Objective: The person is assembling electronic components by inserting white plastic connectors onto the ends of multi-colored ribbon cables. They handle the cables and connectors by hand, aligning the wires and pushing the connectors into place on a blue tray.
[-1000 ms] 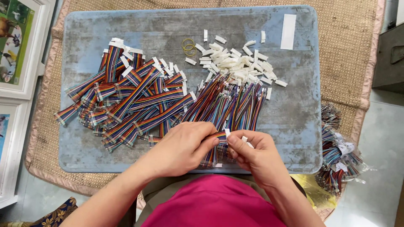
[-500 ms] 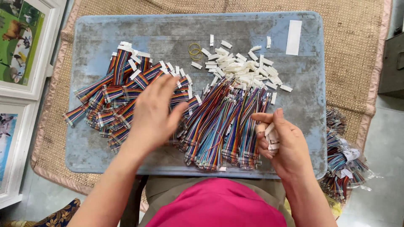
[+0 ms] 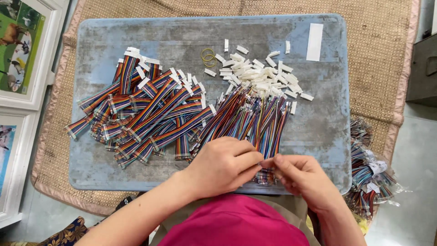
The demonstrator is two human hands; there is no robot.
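My left hand [image 3: 225,165] and my right hand [image 3: 302,175] meet at the near edge of a grey-blue board [image 3: 182,32]. Their fingertips pinch the near end of a rainbow ribbon cable from the loose bundle [image 3: 250,116] fanned out just beyond them. A small white connector shows between the fingers of my right hand. To the left lies a heap of finished rainbow cables with white plugs [image 3: 145,107]. A pile of small white connector housings [image 3: 259,73] sits farther back on the board.
Two yellow rubber bands [image 3: 208,55] and a white paper strip [image 3: 314,42] lie at the back of the board. A woven mat [image 3: 378,54] is under it. Bagged cable bundles [image 3: 368,173] sit at the right, framed pictures [image 3: 22,50] at the left.
My left hand came back from the finished heap at the left to the near edge. Both hands have closed together on a cable end again.
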